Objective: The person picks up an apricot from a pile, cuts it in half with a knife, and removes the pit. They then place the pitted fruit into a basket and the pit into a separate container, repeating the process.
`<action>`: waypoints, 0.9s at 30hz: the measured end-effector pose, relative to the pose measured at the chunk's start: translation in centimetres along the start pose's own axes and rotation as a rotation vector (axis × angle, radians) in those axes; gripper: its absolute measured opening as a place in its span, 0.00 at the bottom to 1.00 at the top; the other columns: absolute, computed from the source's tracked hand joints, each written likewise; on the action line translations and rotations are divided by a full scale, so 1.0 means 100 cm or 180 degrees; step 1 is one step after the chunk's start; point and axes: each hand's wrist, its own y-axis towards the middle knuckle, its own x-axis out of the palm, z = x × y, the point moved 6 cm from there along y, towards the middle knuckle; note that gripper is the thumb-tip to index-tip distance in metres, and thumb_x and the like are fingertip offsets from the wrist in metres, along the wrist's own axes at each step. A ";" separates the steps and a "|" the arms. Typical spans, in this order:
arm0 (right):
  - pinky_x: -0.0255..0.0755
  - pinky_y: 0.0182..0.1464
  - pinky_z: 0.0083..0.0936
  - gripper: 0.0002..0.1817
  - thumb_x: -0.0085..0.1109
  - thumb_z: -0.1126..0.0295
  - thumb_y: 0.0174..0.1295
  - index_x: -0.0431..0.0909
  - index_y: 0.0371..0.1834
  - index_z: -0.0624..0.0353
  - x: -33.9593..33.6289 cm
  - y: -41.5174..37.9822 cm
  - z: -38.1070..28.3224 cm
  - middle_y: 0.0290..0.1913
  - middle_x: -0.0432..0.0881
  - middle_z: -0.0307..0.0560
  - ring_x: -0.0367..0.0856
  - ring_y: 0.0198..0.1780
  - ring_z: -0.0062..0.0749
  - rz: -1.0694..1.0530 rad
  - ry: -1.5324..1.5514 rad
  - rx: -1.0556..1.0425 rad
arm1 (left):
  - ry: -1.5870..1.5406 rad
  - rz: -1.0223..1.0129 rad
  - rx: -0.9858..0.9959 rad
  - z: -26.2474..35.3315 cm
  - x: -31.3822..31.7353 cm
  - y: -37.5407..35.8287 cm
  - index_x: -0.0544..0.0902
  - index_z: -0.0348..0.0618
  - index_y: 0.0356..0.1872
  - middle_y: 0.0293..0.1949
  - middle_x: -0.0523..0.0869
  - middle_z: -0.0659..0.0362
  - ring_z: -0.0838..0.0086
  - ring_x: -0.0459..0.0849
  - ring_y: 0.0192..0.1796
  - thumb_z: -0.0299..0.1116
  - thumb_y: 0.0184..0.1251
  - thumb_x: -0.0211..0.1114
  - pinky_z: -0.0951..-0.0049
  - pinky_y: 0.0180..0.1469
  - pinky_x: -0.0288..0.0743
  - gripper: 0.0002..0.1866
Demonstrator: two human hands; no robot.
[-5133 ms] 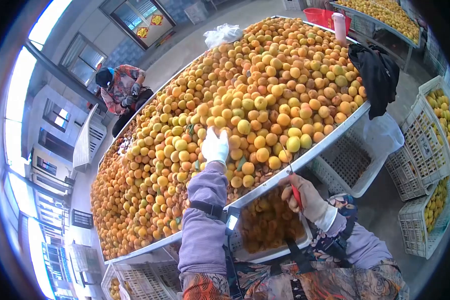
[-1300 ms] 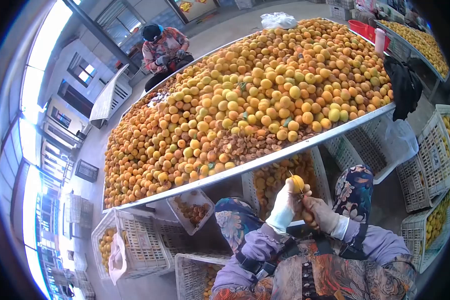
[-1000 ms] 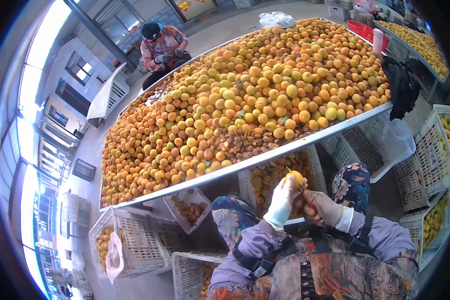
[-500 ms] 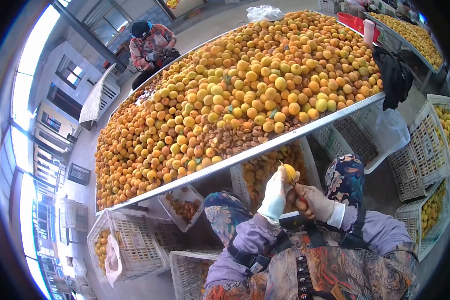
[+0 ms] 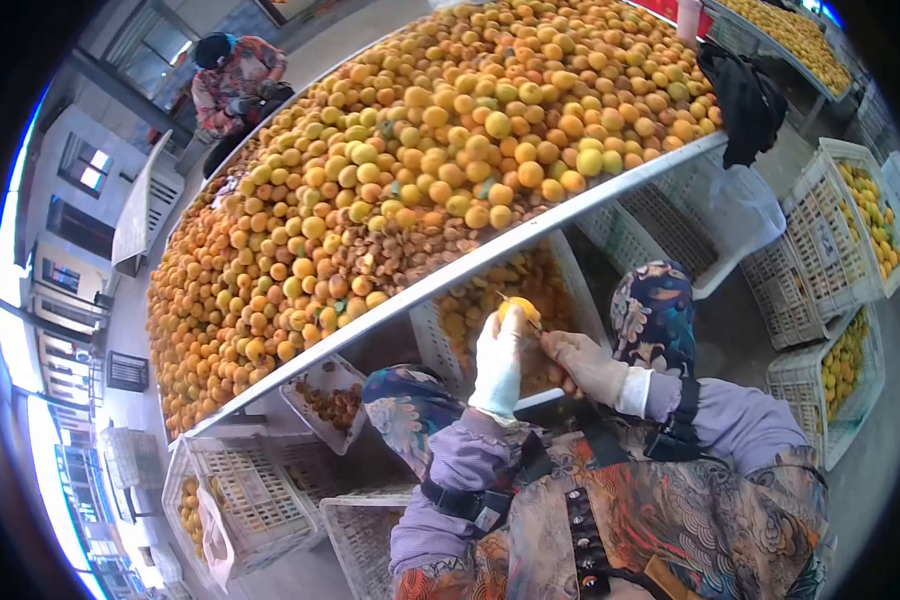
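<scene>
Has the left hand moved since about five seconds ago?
Yes. The white-gloved left hand has come back off the fruit pile, over the metal table edge, and now holds a yellow-orange apricot above the white crate.

Yellow-orange apricot [image 5: 519, 310], white-gloved left hand [image 5: 500, 358]

— Where does the single view sit?
— On the person's head, a fisheye looking forward and down, close over the gloved hands [image 5: 540, 360], with the long metal-edged tabletop [image 5: 530, 235] beyond.

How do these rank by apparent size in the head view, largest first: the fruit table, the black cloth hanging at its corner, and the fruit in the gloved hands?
1. Fruit table
2. Black cloth
3. Fruit, held up by the left hand, though nearest the camera.
</scene>
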 end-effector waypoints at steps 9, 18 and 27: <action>0.48 0.10 0.18 0.23 0.39 0.41 0.68 0.69 0.36 0.50 0.029 0.000 0.008 0.12 0.59 0.31 0.54 0.09 0.19 -0.1468 0.1869 0.0345 | -0.2085 -0.0502 -0.0793 -0.005 0.017 -0.006 0.72 0.39 0.50 0.44 0.80 0.53 0.66 0.79 0.46 0.51 0.70 0.53 0.65 0.56 0.72 0.24; 0.48 0.12 0.14 0.18 0.48 0.48 0.68 0.70 0.34 0.52 0.011 -0.017 -0.007 0.14 0.61 0.32 0.55 0.11 0.14 -0.0415 0.0509 -0.0131 | -0.0543 -0.0428 0.0219 0.011 0.008 -0.008 0.70 0.39 0.51 0.44 0.81 0.50 0.66 0.81 0.44 0.51 0.73 0.48 0.65 0.53 0.75 0.23; 0.61 0.15 0.10 0.16 0.54 0.52 0.65 0.72 0.42 0.53 -0.019 0.005 -0.039 0.20 0.70 0.33 0.66 0.16 0.12 0.0250 0.0803 -0.0660 | 0.1140 0.0132 0.1161 0.031 -0.007 -0.011 0.71 0.37 0.55 0.46 0.79 0.53 0.68 0.77 0.50 0.45 0.75 0.45 0.72 0.54 0.69 0.21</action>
